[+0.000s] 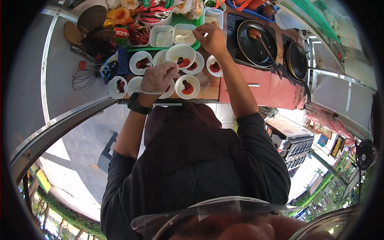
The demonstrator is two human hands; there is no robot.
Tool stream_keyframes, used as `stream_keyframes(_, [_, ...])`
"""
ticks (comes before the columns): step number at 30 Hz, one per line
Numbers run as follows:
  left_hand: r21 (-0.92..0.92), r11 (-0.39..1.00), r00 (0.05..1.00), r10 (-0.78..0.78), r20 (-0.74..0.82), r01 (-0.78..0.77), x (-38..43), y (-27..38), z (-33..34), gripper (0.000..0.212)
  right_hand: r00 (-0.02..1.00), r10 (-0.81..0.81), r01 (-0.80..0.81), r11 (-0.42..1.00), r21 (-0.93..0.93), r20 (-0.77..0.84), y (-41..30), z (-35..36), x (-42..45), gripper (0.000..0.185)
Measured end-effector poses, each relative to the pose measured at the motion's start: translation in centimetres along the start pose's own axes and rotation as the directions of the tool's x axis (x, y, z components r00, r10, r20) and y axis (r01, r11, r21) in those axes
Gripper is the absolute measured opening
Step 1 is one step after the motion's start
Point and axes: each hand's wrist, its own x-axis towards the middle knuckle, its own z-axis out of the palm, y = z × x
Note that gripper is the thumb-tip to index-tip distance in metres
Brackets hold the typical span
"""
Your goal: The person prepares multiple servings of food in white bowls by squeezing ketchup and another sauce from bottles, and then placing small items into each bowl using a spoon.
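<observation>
My left hand (159, 78), in a clear plastic glove, grips the rim of a white bowl (177, 51) and holds it above the other bowls. Dark and red sauces lie inside it. My bare right hand (212, 39) pinches the handle end of a white spoon (181, 37) over a container of pale powder (186, 30). Another white container (161, 35), with a spoon in it, stands to the left. Around my left hand sit several white bowls with sauce, among them a front bowl (187, 93) and a left bowl (141, 70); my glove partly hides some.
Right of my arm, a black frying pan (256, 51) holds a wooden-handled spatula (264, 45), beside a second pan (297, 61). Red sachets (154, 16) fill a tub at the back. A whisk (85, 78) and blue basket (120, 64) stand left, near the stall's side panel (75, 42).
</observation>
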Motion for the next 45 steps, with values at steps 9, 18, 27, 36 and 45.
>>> stream_keyframes(9, [0.012,0.999,0.999,0.046,-0.028,-0.046,0.3,-0.6,0.3,0.016,0.977,-0.194,0.182,0.974,-0.134,-0.083,-1.7,-1.4,0.3,0.006])
stream_keyframes(18, [-0.016,1.0,0.999,0.022,-0.044,-0.023,0.3,-0.6,0.6,0.017,0.996,-0.079,0.073,0.986,0.148,0.03,-3.8,-4.1,-0.3,0.011])
stream_keyframes(27, [0.087,0.99,0.992,0.105,0.072,-0.112,-1.5,2.1,2.2,0.016,0.981,-0.194,0.196,0.978,-0.068,0.027,0.5,-0.1,0.2,0.01])
stream_keyframes(36, [-0.007,0.981,0.946,0.191,0.263,-0.196,-5.1,1.1,9.3,0.01,0.974,-0.223,0.221,0.974,-0.046,-0.044,-3.4,-5.3,-1.8,0.011])
stream_keyframes(45, [0.138,0.982,0.964,0.091,0.248,-0.128,-4.5,-2.4,14.2,0.011,0.993,-0.12,0.119,0.988,0.095,-0.002,1.2,-0.1,0.2,0.009])
